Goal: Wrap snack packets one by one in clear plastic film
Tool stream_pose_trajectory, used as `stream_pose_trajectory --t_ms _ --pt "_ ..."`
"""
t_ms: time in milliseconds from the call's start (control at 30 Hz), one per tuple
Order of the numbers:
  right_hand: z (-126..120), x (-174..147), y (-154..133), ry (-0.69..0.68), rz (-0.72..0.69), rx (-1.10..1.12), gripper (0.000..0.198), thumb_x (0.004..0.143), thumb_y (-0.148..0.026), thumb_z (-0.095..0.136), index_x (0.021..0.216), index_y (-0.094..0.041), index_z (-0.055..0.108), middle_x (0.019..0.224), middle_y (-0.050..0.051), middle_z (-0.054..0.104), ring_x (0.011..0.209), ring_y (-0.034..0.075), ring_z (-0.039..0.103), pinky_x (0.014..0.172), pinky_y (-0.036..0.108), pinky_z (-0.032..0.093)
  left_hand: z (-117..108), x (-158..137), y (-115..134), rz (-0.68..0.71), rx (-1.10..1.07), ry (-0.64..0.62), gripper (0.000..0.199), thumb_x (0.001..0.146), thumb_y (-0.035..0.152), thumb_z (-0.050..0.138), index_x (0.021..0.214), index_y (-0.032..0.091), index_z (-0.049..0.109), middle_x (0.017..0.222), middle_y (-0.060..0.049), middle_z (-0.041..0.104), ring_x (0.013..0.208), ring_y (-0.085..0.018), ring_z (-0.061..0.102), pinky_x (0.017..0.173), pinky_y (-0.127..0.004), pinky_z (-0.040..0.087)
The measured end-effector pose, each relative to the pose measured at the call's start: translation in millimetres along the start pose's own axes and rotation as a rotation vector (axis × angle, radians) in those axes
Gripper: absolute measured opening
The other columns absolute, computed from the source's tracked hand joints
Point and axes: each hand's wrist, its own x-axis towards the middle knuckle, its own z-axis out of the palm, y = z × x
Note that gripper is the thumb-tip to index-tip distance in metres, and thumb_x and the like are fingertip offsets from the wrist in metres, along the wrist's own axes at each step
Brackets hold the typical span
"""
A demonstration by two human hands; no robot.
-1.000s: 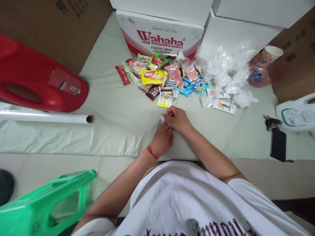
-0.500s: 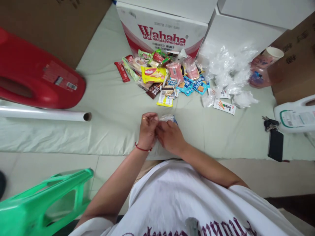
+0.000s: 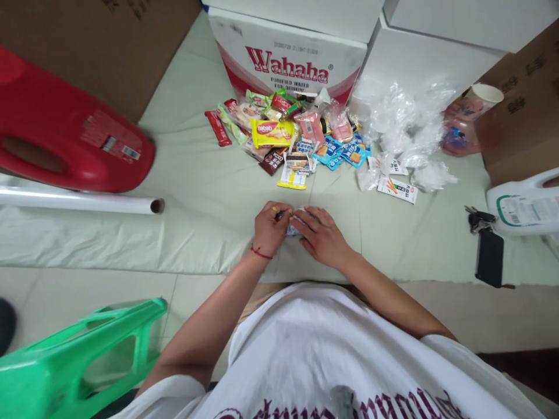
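Observation:
Near the table's front edge, a small clear plastic packet (image 3: 292, 228) with bluish-white contents lies between my two hands, mostly covered by fingers. My left hand (image 3: 269, 228) wears a ring and a red wrist cord; its thumb and index finger pinch the packet's left side. From the right, my right hand (image 3: 322, 235) grips the packet, its long fingers lying over the top and its fingertips close to my left thumb. Just beyond the hands is a heap of wrapped snacks, with a yellow wafer pack (image 3: 273, 134) in front and blue biscuit packets (image 3: 343, 151) beside it.
Crumpled clear plastic bags (image 3: 402, 128) pile up at the right, by white snack sachets (image 3: 397, 189). A Wahaha carton (image 3: 288, 58) stands behind. Left are a red jug (image 3: 74, 134) and a film roll (image 3: 78, 201); right, a white bottle (image 3: 524, 203) and black phone (image 3: 489, 257). A green stool (image 3: 87, 361) stands below.
My right hand has shifted right and spread its fingers out over the packet. My left hand has moved slightly right. The packet now sits lower between them.

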Motion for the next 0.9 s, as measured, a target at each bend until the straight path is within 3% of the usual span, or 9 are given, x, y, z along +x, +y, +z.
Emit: stream_pose_trajectory --t_ms 67,167,300,367,467,633,733,900 --pt "7 10 9 -0.038 0.000 -0.027 0.051 0.104 -0.023 0.059 0.155 -0.025 0.059 0.159 0.011 0.057 0.150 0.033 0.044 0.127 0.060 0.036 -2 3 1 -0.021 0.027 -0.006 0.018 0.091 0.029 0.063 0.088 0.020 0.078 0.092 -0.004 0.075 0.089 -0.018 0.069 0.087 -0.032 0.055" --pt "13 18 15 -0.020 0.043 0.061 0.045 0.107 -0.026 0.055 0.151 -0.025 0.063 0.151 0.014 0.063 0.138 0.030 0.055 0.118 0.053 0.048 -9 3 6 -0.017 0.011 -0.089 0.026 0.097 0.035 0.057 0.094 0.021 0.079 0.101 -0.007 0.077 0.098 -0.020 0.070 0.095 -0.035 0.056" --pt "10 17 12 0.121 0.205 0.430 0.042 0.108 -0.042 0.056 0.145 -0.025 0.066 0.135 0.012 0.072 0.122 0.025 0.068 0.107 0.043 0.056 -19 -5 15 0.067 -0.118 -0.235 0.048 0.101 0.062 0.052 0.101 0.022 0.078 0.117 -0.011 0.076 0.122 -0.026 0.065 0.114 -0.044 0.047" --pt "6 15 9 0.147 0.329 0.663 0.042 0.107 -0.048 0.056 0.140 -0.026 0.069 0.130 0.008 0.075 0.118 0.023 0.071 0.106 0.039 0.057 -16 -12 19 0.060 -0.215 -0.319 0.057 0.095 0.072 0.058 0.112 0.020 0.074 0.119 -0.012 0.075 0.119 -0.027 0.065 0.108 -0.043 0.052" --pt "0 8 8 0.118 0.490 0.874 0.047 0.105 -0.058 0.054 0.135 -0.026 0.071 0.127 0.006 0.076 0.117 0.023 0.072 0.104 0.038 0.058 -3 -20 24 -0.057 -0.273 -0.381 0.060 0.088 0.070 0.069 0.118 0.018 0.068 0.104 -0.007 0.074 0.092 -0.021 0.067 0.085 -0.034 0.056" --pt "-8 -21 10 0.106 0.634 0.873 0.056 0.095 -0.063 0.069 0.137 -0.026 0.069 0.125 0.009 0.074 0.109 0.025 0.072 0.095 0.040 0.061 24 -24 33 -0.198 -0.200 -0.299 0.039 0.091 0.057 0.065 0.103 0.020 0.069 0.086 -0.001 0.070 0.078 -0.017 0.062 0.073 -0.029 0.051" --pt "-9 -39 12 0.143 0.669 0.964 0.063 0.086 -0.059 0.080 0.139 -0.028 0.067 0.132 0.009 0.071 0.115 0.025 0.070 0.098 0.038 0.060 34 -26 38 -0.147 -0.070 -0.259 0.032 0.095 0.050 0.060 0.100 0.021 0.070 0.084 -0.001 0.071 0.077 -0.017 0.064 0.074 -0.029 0.050" --pt "-10 -51 13 0.150 0.752 1.145 0.067 0.081 -0.057 0.085 0.138 -0.026 0.065 0.126 0.008 0.074 0.110 0.022 0.071 0.098 0.036 0.060 48 -35 45 0.004 0.113 -0.265 0.034 0.104 0.042 0.046 0.105 0.021 0.073 0.094 -0.005 0.078 0.087 -0.019 0.070 0.082 -0.031 0.053"
